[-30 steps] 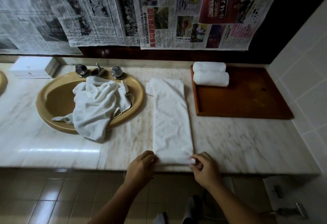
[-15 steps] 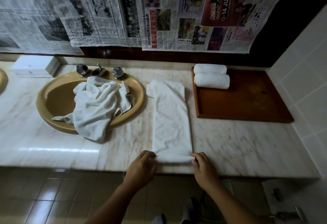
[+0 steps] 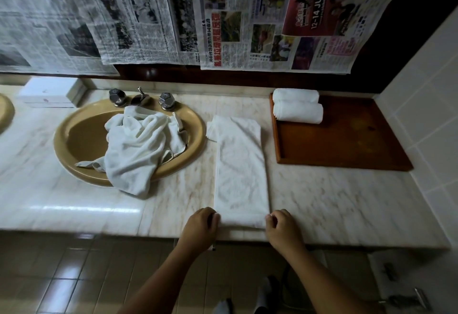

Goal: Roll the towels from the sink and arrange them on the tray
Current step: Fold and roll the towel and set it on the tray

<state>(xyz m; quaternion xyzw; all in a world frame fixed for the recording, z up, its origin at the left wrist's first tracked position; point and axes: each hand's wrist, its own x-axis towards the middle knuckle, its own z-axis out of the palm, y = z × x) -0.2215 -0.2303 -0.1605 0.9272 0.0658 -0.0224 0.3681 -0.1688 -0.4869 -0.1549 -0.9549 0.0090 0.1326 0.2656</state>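
A white towel [image 3: 240, 170], folded into a long strip, lies on the marble counter between the sink and the tray. My left hand [image 3: 202, 227] grips its near left corner, and my right hand [image 3: 281, 227] pinches its near right corner at the counter's front edge. Several crumpled white towels [image 3: 138, 150] sit heaped in the tan sink [image 3: 81, 137], hanging over its front rim. Two rolled towels [image 3: 297, 110] lie side by side at the back left of the brown wooden tray [image 3: 347, 145].
Taps [image 3: 141, 98] stand behind the sink. A white box [image 3: 47, 91] sits at the back left of the counter. Newspaper sheets [image 3: 223, 16] hang on the wall above. A tiled wall [image 3: 426, 115] borders the tray on the right.
Both hands stay at the strip's near end; its near edge looks slightly turned up under the fingers. The view has shifted a little.
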